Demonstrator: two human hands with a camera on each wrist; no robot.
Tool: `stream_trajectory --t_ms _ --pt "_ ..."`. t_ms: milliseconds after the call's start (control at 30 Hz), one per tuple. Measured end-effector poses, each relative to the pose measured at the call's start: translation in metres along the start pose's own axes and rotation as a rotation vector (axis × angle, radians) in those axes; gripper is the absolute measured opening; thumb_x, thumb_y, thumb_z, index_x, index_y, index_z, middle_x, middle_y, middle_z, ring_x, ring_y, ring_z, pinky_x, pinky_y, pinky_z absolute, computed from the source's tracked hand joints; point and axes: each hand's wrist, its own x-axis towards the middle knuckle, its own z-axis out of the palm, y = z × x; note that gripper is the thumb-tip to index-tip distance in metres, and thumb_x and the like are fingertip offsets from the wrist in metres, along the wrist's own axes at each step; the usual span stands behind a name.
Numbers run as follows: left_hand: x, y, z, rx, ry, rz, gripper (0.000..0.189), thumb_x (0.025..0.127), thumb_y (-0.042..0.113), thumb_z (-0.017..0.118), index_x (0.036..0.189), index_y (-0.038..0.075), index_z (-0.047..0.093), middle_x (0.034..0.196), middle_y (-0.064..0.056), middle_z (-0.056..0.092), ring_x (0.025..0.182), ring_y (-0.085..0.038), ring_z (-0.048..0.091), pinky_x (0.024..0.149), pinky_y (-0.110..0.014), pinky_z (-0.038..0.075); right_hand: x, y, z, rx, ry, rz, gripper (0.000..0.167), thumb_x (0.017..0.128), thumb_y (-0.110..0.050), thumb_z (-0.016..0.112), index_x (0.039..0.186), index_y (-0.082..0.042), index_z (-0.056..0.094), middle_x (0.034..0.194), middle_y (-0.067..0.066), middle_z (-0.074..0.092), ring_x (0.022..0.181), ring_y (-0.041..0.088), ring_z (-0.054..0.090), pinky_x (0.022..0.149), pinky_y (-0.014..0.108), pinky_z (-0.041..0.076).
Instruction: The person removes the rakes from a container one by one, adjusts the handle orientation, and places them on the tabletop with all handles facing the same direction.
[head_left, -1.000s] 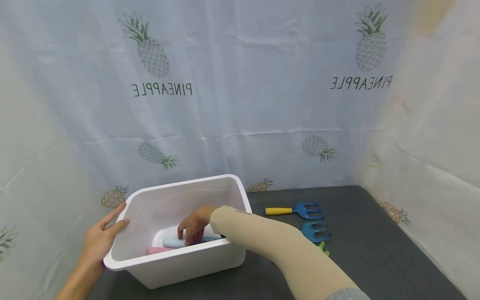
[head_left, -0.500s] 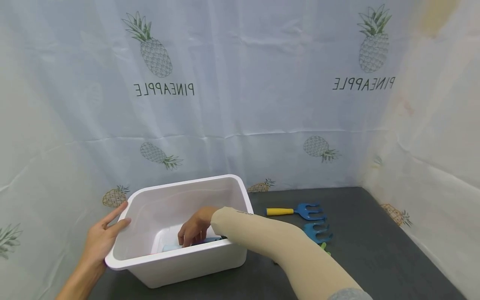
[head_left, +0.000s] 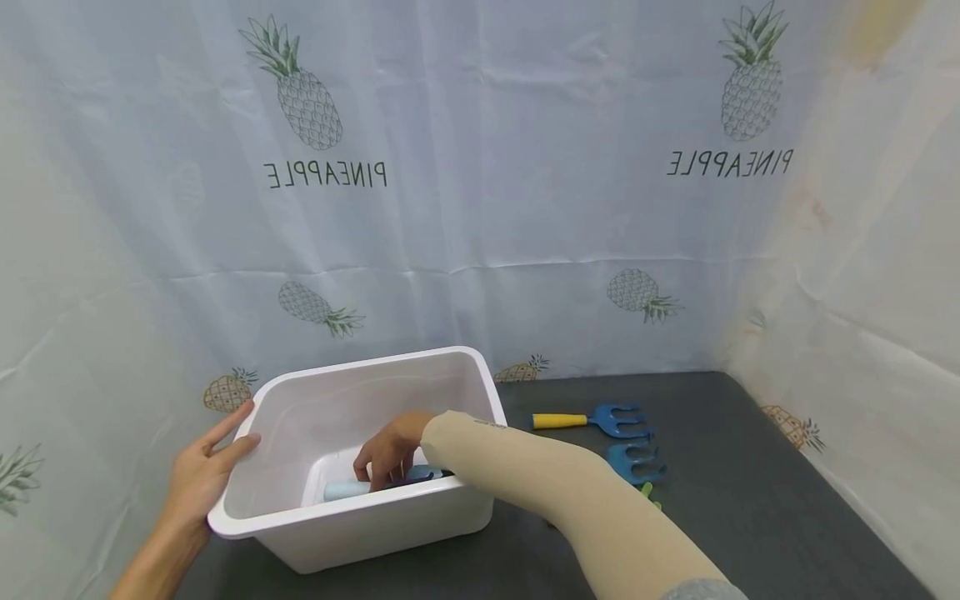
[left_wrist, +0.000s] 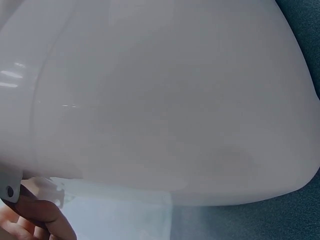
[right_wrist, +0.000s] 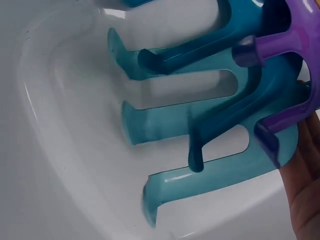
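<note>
A white plastic tub (head_left: 367, 525) stands on the dark table. At its left end my left hand (head_left: 202, 475) grips the rim between thumb and fingers; in the left wrist view some curled fingers (left_wrist: 47, 217) show at the rim. My right hand (head_left: 386, 454) reaches down inside, its fingers curled at a light blue hand rake, whose handle (head_left: 345, 490) sticks out to the left. From the right wrist, the light teal rake head (right_wrist: 200, 182) lies nearest the fingers, with a dark blue rake (right_wrist: 225, 122) and a purple rake (right_wrist: 300, 32) over it. The near wall hides part of this.
Right of the tub lie a blue rake with a yellow handle (head_left: 558, 421) and another blue rake head (head_left: 632, 462), partly behind the right sleeve (head_left: 547, 483). Something green (head_left: 648, 492) shows beside the sleeve. A pineapple-printed curtain (head_left: 480, 208) hangs behind the table.
The pink handle visible in the tub a second ago is out of sight now. The right fingers have settled lower round the light blue handle. The left hand stays on the rim.
</note>
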Motion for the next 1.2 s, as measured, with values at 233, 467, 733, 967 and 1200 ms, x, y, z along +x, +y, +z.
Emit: stream_trajectory --t_ms 233,467,733,967,1200 --pt "0.000 0.001 0.000 -0.004 0.005 -0.006 0.066 0.105 0.029 0.062 0.162 0.023 0.030 0.170 -0.018 0.021 0.082 0.009 0.067 0.070 -0.020 0.061 0.004 0.001 -0.007 -0.092 0.040 -0.059 0.015 0.102 -0.011 0.063 0.114 -0.015 0.055 0.091 0.001 0.052 0.078 0.017 0.056 0.071 0.027 0.051" --pt "0.001 0.000 0.000 0.006 0.006 -0.002 0.066 0.105 0.029 0.062 0.163 0.023 0.030 0.170 -0.018 0.022 0.082 0.009 0.067 0.070 -0.020 0.061 0.004 0.003 -0.015 -0.243 0.170 -0.153 0.015 0.099 -0.008 0.065 0.111 -0.013 0.056 0.094 -0.001 0.053 0.075 0.013 0.058 0.069 0.021 0.052" --pt "0.002 -0.002 0.000 -0.013 0.018 0.008 0.066 0.103 0.029 0.064 0.161 0.023 0.034 0.169 -0.020 0.024 0.082 0.007 0.068 0.069 -0.021 0.061 -0.002 0.002 -0.019 -0.347 0.264 -0.187 0.022 0.094 -0.005 0.072 0.111 -0.015 0.061 0.103 -0.002 0.058 0.079 0.014 0.062 0.070 0.020 0.054" --pt "0.003 -0.002 -0.001 0.009 0.009 0.019 0.066 0.104 0.029 0.063 0.162 0.022 0.032 0.168 -0.020 0.024 0.082 0.008 0.068 0.069 -0.021 0.061 -0.005 0.001 -0.022 -0.388 0.321 -0.159 0.022 0.095 -0.010 0.073 0.113 -0.021 0.064 0.107 -0.005 0.060 0.084 0.012 0.062 0.072 0.021 0.053" --pt "0.005 -0.005 -0.002 -0.011 0.003 0.046 0.067 0.102 0.029 0.066 0.161 0.021 0.036 0.151 0.011 0.053 0.081 0.003 0.071 0.067 -0.024 0.062 -0.006 -0.002 -0.027 -0.403 0.349 -0.151 0.024 0.095 -0.012 0.074 0.114 -0.024 0.068 0.109 -0.007 0.061 0.083 0.011 0.063 0.072 0.020 0.053"
